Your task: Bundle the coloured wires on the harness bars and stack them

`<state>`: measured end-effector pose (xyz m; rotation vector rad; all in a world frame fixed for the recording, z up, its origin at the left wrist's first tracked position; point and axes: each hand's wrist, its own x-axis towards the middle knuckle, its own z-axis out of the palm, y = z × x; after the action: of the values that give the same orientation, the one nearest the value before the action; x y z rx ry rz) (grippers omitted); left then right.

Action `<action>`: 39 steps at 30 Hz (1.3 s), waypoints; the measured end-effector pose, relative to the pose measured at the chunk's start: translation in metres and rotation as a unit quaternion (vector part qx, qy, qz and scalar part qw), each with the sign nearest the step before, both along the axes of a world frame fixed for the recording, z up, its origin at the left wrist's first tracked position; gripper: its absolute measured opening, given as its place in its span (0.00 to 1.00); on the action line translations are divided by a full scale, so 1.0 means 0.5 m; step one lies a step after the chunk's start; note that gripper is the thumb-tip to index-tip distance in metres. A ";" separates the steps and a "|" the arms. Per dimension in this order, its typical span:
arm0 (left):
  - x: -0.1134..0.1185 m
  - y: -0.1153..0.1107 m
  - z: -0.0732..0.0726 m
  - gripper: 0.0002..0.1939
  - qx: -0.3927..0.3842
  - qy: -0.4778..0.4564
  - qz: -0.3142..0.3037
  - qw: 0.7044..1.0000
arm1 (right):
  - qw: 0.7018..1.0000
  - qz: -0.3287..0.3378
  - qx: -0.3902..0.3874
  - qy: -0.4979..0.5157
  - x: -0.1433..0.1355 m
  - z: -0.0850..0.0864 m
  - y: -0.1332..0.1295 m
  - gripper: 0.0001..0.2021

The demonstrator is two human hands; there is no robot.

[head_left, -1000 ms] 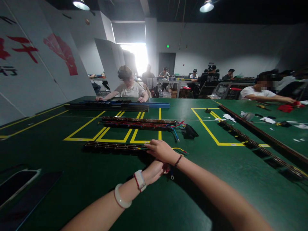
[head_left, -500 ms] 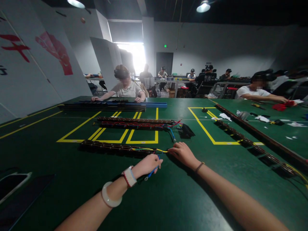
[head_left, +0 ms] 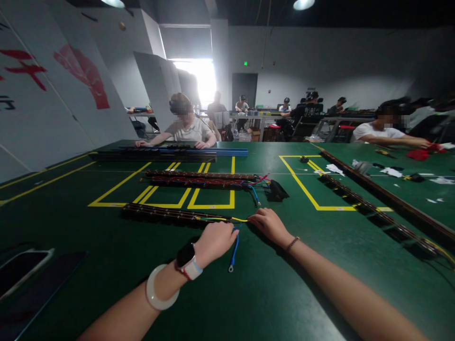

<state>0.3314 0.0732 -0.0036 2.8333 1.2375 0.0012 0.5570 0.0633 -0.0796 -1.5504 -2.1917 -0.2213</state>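
Note:
A dark strip (head_left: 170, 211) with thin metal rails lies across the table in front of me. A yellow-green wire (head_left: 240, 219) runs along its right end and out past it. My right hand (head_left: 270, 228) pinches the free tip of this wire, fingers bent and close to the tabletop. My left hand (head_left: 215, 242) is knuckles up over the strip's right end. Its fingertips are closed at a blue wire (head_left: 234, 251), which hangs down towards me and ends in a ring terminal (head_left: 231, 268). The palm side of the left hand is hidden.
Beyond lies another strip bundle (head_left: 199, 179) with red and blue wires and a black piece (head_left: 277, 190) at its end. Long strips (head_left: 377, 208) stretch along the right. A dark flat panel (head_left: 46, 289) is at lower left. Across the green table (head_left: 305, 284), a co-worker (head_left: 185, 125) handles long rails.
My left hand has rolled knuckles up, bringing the watch face into view. The blue wire's ring end has swung right and now hangs lower. My right hand keeps its pinch on the yellow-green wire.

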 end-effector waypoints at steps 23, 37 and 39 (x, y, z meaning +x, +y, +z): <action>0.002 0.011 -0.023 0.20 0.034 -0.111 -0.233 0.965 | 1.000 0.013 -0.024 0.015 -0.002 0.003 -0.002 0.10; -0.003 -0.003 -0.017 0.20 -0.154 -0.068 -0.022 0.985 | 0.990 0.033 -0.097 0.102 -0.007 0.026 0.004 0.10; -0.002 0.001 -0.029 0.19 -0.202 -0.090 0.009 0.975 | 0.983 0.030 -0.141 0.115 -0.016 0.037 0.000 0.12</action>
<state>0.3305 0.0735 -0.0182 2.4145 1.0823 0.0066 0.5488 0.0631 -0.0612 -1.5616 -2.1494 0.2846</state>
